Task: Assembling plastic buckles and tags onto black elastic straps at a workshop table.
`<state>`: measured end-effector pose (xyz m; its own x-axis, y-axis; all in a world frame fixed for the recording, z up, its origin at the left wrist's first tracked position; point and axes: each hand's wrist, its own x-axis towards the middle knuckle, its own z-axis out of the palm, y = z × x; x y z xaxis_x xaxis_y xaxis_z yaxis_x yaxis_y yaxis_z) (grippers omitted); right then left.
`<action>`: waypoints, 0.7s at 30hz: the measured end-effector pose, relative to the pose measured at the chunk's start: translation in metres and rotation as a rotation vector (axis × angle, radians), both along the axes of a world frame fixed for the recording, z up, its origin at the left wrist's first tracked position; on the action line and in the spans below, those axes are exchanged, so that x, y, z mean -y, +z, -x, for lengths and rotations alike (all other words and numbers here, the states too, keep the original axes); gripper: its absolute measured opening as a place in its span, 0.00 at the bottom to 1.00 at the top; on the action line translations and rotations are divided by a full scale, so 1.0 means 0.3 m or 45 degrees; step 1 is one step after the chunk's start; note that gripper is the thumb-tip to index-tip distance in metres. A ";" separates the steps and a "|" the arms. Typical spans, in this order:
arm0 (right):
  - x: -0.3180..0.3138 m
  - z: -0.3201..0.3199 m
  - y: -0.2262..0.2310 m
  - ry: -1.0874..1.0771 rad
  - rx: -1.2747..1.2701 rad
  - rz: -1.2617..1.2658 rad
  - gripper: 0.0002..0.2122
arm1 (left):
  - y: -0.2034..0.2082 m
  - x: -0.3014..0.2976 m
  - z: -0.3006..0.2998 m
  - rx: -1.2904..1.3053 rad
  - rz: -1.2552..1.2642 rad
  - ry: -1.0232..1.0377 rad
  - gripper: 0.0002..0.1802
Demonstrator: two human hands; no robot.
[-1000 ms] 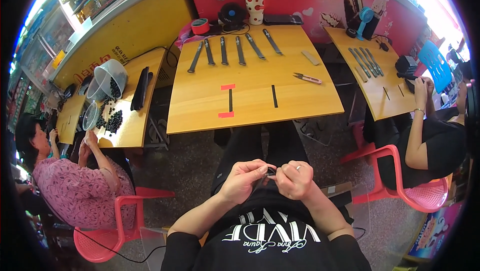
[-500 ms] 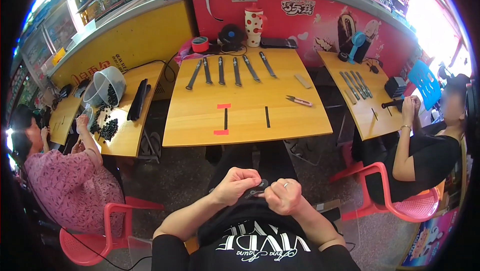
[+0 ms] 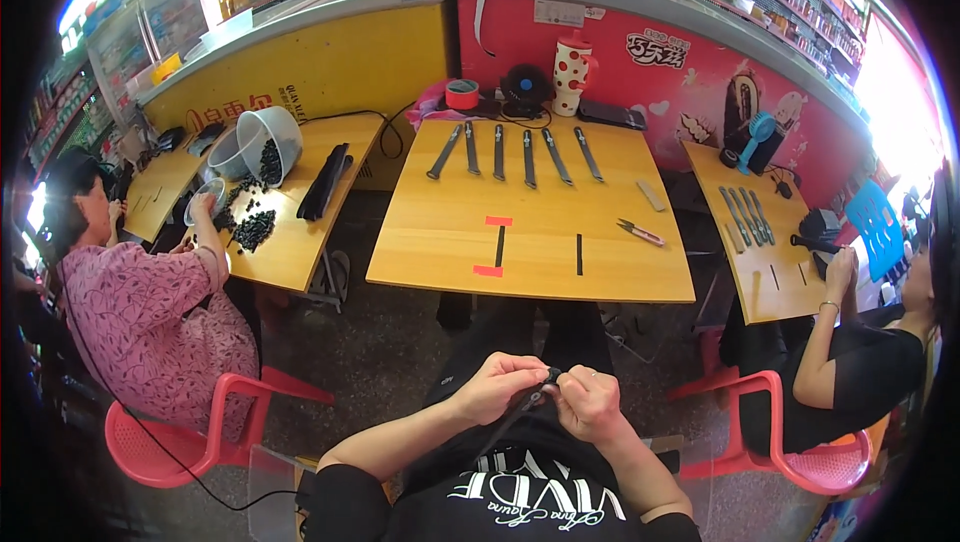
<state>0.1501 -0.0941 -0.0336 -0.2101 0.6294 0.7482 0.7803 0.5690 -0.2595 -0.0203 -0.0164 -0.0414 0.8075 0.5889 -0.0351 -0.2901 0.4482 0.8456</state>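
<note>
- While both hands pinch one black strap over the lap, left hand and right hand have fingers clamped on it.
- Five dark tools lie far on one yellow table.
- Compared with earlier, hands sit slightly lower.

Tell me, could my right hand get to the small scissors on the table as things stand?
Probably yes. The right hand is pinching a thin dark strap with the left hand, so it must let go first. The scissors lie open on the table, nothing between.

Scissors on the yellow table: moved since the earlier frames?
No. The scissors lie right of the short black tape strip on the yellow table, as before; only the head camera shifted.
</note>
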 end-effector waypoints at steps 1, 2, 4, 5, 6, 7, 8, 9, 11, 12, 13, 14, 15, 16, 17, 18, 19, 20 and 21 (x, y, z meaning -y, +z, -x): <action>0.002 -0.002 0.004 0.024 0.006 -0.018 0.10 | -0.003 -0.012 0.001 0.031 0.077 -0.090 0.08; -0.002 -0.004 0.008 0.047 0.011 -0.038 0.10 | -0.003 -0.027 0.003 0.063 0.151 -0.180 0.08; 0.003 -0.001 0.014 0.045 0.076 -0.054 0.09 | 0.000 -0.040 0.004 0.023 0.103 -0.180 0.07; 0.006 -0.002 0.019 0.040 0.132 -0.070 0.10 | 0.007 -0.049 0.000 -0.025 0.057 -0.181 0.07; 0.002 -0.005 0.011 0.027 0.176 -0.094 0.10 | 0.019 -0.052 -0.002 -0.073 0.059 -0.189 0.06; -0.004 -0.004 0.021 0.029 0.191 -0.099 0.10 | 0.034 -0.060 -0.003 -0.058 0.054 -0.188 0.06; -0.001 0.006 0.028 0.031 0.230 -0.106 0.09 | 0.046 -0.062 0.005 -0.145 0.054 -0.191 0.06; 0.004 0.011 0.032 0.034 0.267 -0.111 0.09 | 0.051 -0.059 0.009 -0.234 0.057 -0.193 0.06; -0.003 0.007 0.017 -0.011 0.346 -0.165 0.08 | 0.049 -0.046 -0.009 -0.288 -0.090 -0.127 0.06; -0.005 0.011 0.020 0.076 0.324 -0.193 0.08 | 0.055 -0.028 -0.014 -0.236 -0.167 0.104 0.06; -0.008 0.019 0.022 0.162 0.300 -0.221 0.09 | 0.060 -0.019 -0.016 -0.184 -0.241 0.335 0.05; 0.007 0.049 0.023 0.281 0.285 -0.195 0.10 | 0.043 -0.071 -0.019 -0.086 -0.311 0.685 0.06; 0.030 0.085 0.028 0.390 0.270 -0.243 0.10 | 0.028 -0.166 0.001 0.012 -0.330 0.945 0.05; 0.062 0.097 0.044 0.459 0.272 -0.147 0.11 | 0.100 -0.219 0.046 -0.038 0.160 1.041 0.05; 0.083 0.115 0.063 0.571 0.269 -0.071 0.11 | 0.032 -0.315 0.134 0.053 0.051 1.357 0.03; 0.088 0.107 0.062 0.553 0.267 -0.085 0.11 | 0.003 -0.388 0.257 0.198 0.130 1.452 0.04; 0.094 0.096 0.053 0.625 0.057 -0.008 0.10 | -0.021 -0.457 0.379 0.181 0.239 1.587 0.04; 0.098 0.082 0.042 0.700 -0.156 0.067 0.09 | -0.025 -0.491 0.487 0.212 0.315 1.721 0.04; 0.104 0.058 0.021 0.708 -0.366 0.076 0.07 | -0.058 -0.522 0.620 0.271 0.249 1.865 0.05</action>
